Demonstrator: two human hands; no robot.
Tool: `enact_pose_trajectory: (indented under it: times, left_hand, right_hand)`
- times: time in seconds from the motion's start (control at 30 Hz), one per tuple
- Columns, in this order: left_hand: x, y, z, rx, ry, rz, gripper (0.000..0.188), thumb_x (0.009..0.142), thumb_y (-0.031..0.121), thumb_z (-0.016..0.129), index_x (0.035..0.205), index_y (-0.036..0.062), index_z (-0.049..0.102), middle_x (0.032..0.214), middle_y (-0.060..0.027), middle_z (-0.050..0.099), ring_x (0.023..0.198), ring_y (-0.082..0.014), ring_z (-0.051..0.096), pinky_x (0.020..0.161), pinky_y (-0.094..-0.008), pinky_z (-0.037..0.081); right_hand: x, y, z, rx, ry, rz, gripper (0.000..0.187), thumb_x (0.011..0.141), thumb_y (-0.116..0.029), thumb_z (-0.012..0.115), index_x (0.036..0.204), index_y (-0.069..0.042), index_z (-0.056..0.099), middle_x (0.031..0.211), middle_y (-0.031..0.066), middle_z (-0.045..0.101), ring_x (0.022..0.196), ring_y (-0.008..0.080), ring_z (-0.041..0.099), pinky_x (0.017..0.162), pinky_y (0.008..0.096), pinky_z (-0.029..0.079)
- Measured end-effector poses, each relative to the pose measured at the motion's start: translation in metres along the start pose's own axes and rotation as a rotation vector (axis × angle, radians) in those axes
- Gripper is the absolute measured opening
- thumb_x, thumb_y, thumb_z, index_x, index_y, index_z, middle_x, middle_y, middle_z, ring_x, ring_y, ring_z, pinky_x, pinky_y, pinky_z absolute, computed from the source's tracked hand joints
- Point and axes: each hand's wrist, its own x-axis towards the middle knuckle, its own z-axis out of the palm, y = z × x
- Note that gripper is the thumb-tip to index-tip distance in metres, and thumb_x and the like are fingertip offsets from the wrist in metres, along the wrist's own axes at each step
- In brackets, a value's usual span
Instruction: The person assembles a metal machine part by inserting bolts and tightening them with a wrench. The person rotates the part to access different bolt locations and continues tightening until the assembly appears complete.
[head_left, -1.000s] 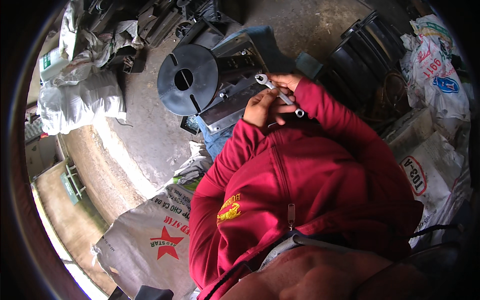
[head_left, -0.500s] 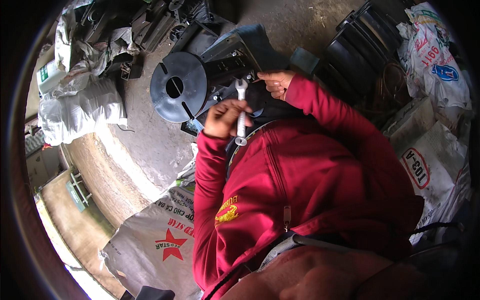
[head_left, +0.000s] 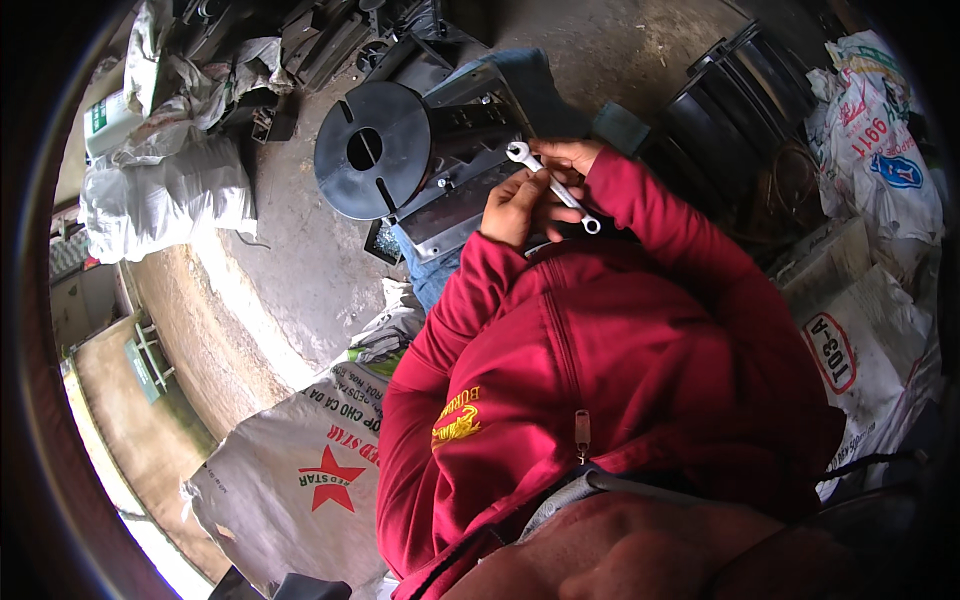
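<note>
A silver combination wrench (head_left: 557, 188) lies slantwise across the fingers of my left hand (head_left: 514, 208), its open jaw up by my right hand and its ring end down by my jacket. Close against it, my right hand (head_left: 566, 154) has its fingers curled in near the jaw; what they pinch, if anything, is hidden. Just beyond both hands rests a dark metal assembly with a round slotted disc (head_left: 338, 165) on its left end and a flat bracket (head_left: 450, 205) carrying bolts on its near side.
A small tray of fasteners (head_left: 381, 243) sits below the disc. White sacks (head_left: 330, 478) lie at the lower left, and more sacks (head_left: 870, 150) stand at the right. Dark curved metal parts (head_left: 735, 95) are stacked at the upper right. Wrapped bundles (head_left: 165, 195) are at the left.
My left hand has moved right and up with the wrench, bringing it against my right hand. The wrench has turned from nearly upright to slanted. The bracket on the assembly now shows more fully.
</note>
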Motion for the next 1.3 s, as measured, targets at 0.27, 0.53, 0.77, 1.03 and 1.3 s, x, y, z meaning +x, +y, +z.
enact_pose_trajectory:
  times: [0.27, 0.53, 0.77, 1.03, 1.3]
  left_hand:
    - [0.005, 0.0, 0.02, -0.112, 0.136, -0.053, 0.034, 0.092, 0.021, 0.038, 0.109, -0.006, 0.049, 0.098, -0.0189, 0.061, 0.08, -0.0241, 0.065, 0.05, -0.027, 0.051]
    - [0.006, 0.002, 0.01, 0.012, 0.144, 0.006, 0.036, 0.092, 0.024, 0.038, 0.108, -0.0057, 0.05, 0.095, -0.0184, 0.063, 0.079, -0.0221, 0.065, 0.049, -0.0261, 0.05]
    - [0.005, 0.002, 0.01, -0.075, 0.152, -0.007, 0.033, 0.09, 0.027, 0.043, 0.103, -0.0019, 0.053, 0.092, -0.0138, 0.064, 0.07, -0.0186, 0.064, 0.046, -0.0253, 0.047]
    - [-0.026, 0.029, -0.026, 0.182, 0.164, 0.054, 0.026, 0.09, 0.026, 0.05, 0.079, 0.0044, 0.058, 0.054, -0.0023, 0.055, 0.039, -0.0069, 0.045, 0.039, -0.0193, 0.032]
    - [-0.009, 0.003, -0.009, 0.07, -0.009, -0.104, 0.03, 0.092, 0.03, 0.045, 0.09, 0.0015, 0.054, 0.075, -0.0136, 0.064, 0.049, -0.0138, 0.059, 0.04, -0.0222, 0.047]
  right_hand:
    - [0.017, 0.0, -0.025, -0.096, -0.078, 0.115, 0.034, 0.087, -0.044, 0.05, 0.071, -0.015, 0.056, 0.046, -0.0061, 0.042, 0.033, 0.003, 0.033, 0.032, 0.0188, 0.023]
    - [-0.003, -0.005, 0.003, -0.038, 0.038, 0.039, 0.039, 0.086, -0.045, 0.051, 0.066, -0.012, 0.056, 0.045, -0.0061, 0.04, 0.037, 0.0045, 0.035, 0.037, 0.0197, 0.025]
    - [0.003, -0.003, 0.007, 0.031, 0.06, 0.037, 0.029, 0.087, -0.034, 0.054, 0.067, -0.013, 0.05, 0.048, -0.0068, 0.038, 0.04, 0.0046, 0.033, 0.039, 0.0206, 0.028]
    - [0.017, 0.004, -0.016, 0.186, -0.095, 0.02, 0.036, 0.09, -0.029, 0.051, 0.059, -0.016, 0.038, 0.047, -0.0085, 0.031, 0.04, 0.0034, 0.026, 0.039, 0.0181, 0.024]
    - [0.005, 0.0, -0.003, 0.144, -0.054, -0.003, 0.024, 0.088, -0.028, 0.054, 0.071, -0.013, 0.046, 0.046, -0.0093, 0.031, 0.038, 0.0016, 0.025, 0.036, 0.0173, 0.02]
